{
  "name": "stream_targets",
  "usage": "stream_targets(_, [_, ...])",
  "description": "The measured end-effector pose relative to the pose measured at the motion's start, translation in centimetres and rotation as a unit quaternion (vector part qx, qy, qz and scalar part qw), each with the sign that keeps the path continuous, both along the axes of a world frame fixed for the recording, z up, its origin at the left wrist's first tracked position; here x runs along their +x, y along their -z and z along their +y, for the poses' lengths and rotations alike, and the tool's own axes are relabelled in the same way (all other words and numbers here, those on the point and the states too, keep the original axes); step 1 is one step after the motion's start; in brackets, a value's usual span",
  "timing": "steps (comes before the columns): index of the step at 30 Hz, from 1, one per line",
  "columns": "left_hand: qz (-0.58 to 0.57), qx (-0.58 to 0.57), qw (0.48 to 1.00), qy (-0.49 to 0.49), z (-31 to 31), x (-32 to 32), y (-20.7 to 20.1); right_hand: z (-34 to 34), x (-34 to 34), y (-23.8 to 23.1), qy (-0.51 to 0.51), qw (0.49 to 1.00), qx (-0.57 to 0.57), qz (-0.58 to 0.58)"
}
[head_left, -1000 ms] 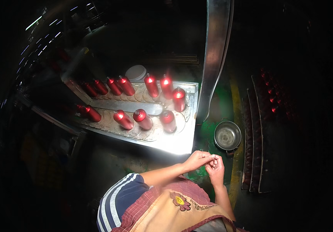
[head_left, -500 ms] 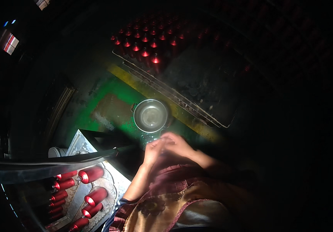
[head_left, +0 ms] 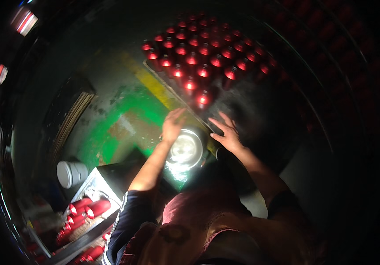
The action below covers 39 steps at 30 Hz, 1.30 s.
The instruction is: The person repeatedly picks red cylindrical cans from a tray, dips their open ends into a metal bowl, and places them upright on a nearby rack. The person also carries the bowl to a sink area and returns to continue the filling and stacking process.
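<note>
My left hand point(head_left: 172, 125) reaches forward over the far left rim of a round metal basin point(head_left: 186, 151), its fingers stretched out and slightly blurred. To the right of the basin my right hand point(head_left: 228, 133) is spread, with nothing in it, above the edge of a dark platform point(head_left: 247, 106). Many shiny red metal bottles point(head_left: 203, 98) with narrow necks stand upright in rows on that platform. The closest one is just beyond my two hands, apart from both. The basin sits on the floor and seems to hold clear liquid, which glares in the light.
At the lower left, more red bottles point(head_left: 98, 208) lie on their sides in a light metal machine or bin point(head_left: 115, 194). A white bucket point(head_left: 71, 174) stands beside it. Flat stacked boards point(head_left: 73, 115) lie farther left. Green and yellow paint marks the floor point(head_left: 110, 121).
My hands were together, low, near the basin; now they are apart and stretched forward toward the red bottles. The view has shifted, and light falls more strongly on the bottles.
</note>
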<state>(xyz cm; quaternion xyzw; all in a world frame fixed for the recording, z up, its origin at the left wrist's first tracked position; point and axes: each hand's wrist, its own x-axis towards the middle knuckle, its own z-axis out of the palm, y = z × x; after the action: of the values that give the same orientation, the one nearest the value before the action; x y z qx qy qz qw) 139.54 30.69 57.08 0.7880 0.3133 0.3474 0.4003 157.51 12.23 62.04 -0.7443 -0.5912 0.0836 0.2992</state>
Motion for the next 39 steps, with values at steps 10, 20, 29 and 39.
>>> stream_targets(10, [0.093, -0.031, 0.994, -0.051, 8.7, 15.7, 0.9, 15.9, 10.2, 10.4, -0.115, 0.991, 0.034, -0.055])
stream_targets(20, [0.066, 0.053, 0.987, -0.138, 11.4, 20.2, 7.9, 18.8, 15.6, 13.4, -0.136, 0.987, 0.058, 0.065])
stream_targets(29, [0.108, 0.031, 0.982, -0.153, 10.6, 17.3, 7.6, 16.5, 20.2, 14.1, -0.130, 0.985, 0.066, 0.095])
stream_targets(39, [-0.163, -0.441, 0.872, -0.135, -1.1, -3.8, 8.6, 4.8, 20.3, 10.3, -0.055, 0.762, -0.088, 0.639])
